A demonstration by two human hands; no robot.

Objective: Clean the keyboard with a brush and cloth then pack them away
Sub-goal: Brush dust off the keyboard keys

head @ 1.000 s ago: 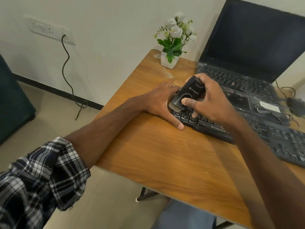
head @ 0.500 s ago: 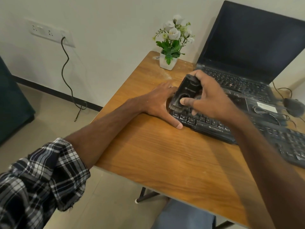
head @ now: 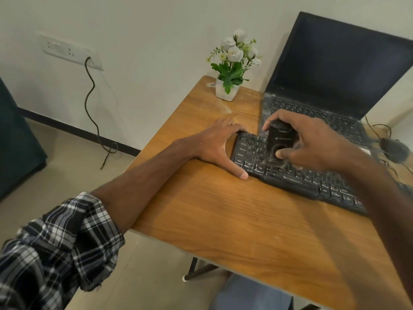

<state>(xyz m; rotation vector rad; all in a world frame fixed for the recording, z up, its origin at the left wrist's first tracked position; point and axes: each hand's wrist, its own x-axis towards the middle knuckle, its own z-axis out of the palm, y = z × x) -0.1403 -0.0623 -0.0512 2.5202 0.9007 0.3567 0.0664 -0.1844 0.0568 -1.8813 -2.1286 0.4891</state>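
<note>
Right hand grips the brush, probably light and rigid-bodied, by its casing over the left keys of the keyboard; left hand, spread, braces that end.

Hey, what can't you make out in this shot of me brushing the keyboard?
Head view: bristles of the brush, hidden under its body and the right hand.
Head view: right end of the keyboard, covered by the right arm and cut off by the frame edge.
Head view: a dark rounded object beside the laptop, too blurred to identify.
The cloth: nowhere in view.
</note>
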